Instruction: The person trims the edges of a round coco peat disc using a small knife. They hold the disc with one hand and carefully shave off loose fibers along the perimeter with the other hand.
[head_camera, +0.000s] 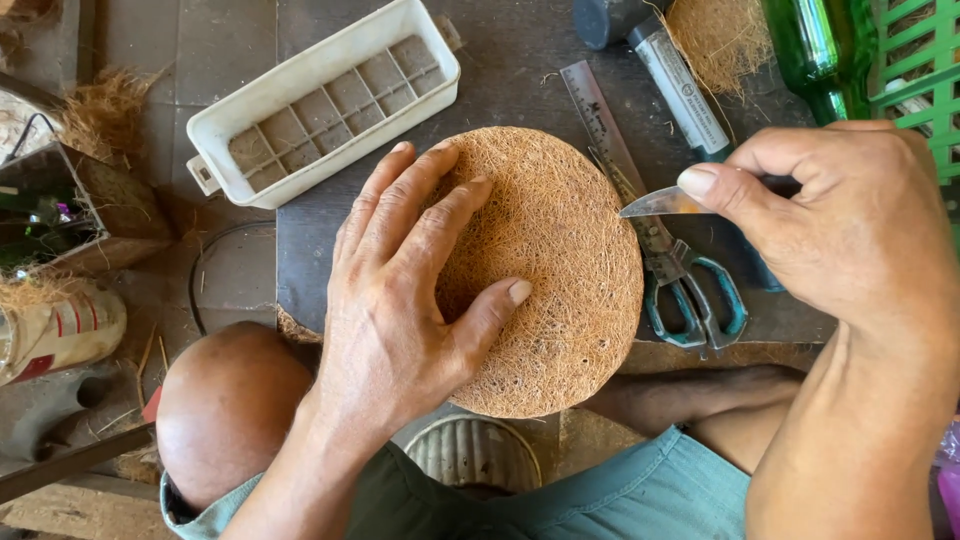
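A round pad of brown coconut fibre (570, 250) lies on a dark board (310, 260). My left hand (400, 290) lies flat on the pad's left half, fingers spread, thumb pointing right. My right hand (850, 220) grips a small knife; its metal blade (660, 204) points left and its tip reaches the pad's upper right edge. The knife's handle is hidden inside my fist.
Scissors with teal handles (690, 295) and a steel ruler (600, 120) lie right of the pad. A white slotted plastic tray (320, 100) sits at upper left. Loose fibre (715, 35), a green bottle (815, 50) and a green crate (920, 70) stand at upper right. My knee (225, 405) is below.
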